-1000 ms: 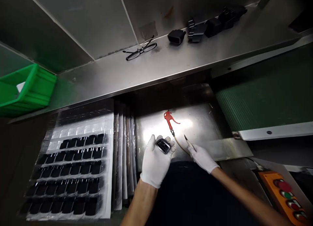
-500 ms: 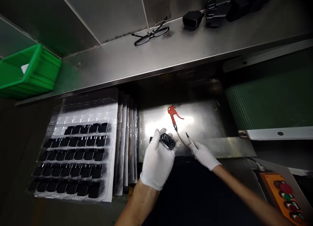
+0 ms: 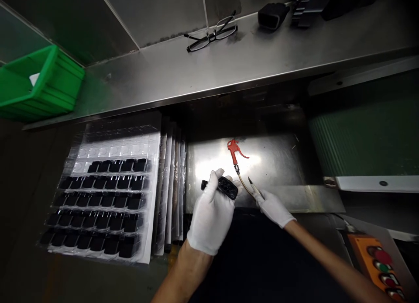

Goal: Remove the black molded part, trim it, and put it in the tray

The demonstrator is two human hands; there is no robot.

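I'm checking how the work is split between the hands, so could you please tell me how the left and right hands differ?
The left hand is wrapped around a glossy black part; the right hand pinches a thin pointed tool. The left shows its back, with the thumb raised; the right lies lower and flatter. The left sits beside the tray of black parts; the right lies near the red air gun. Both wear white gloves.

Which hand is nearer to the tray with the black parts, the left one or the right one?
The left hand. It holds a black part just right of the tray and the stacked trays beside it. The right hand, holding a pointed tool, is farther right.
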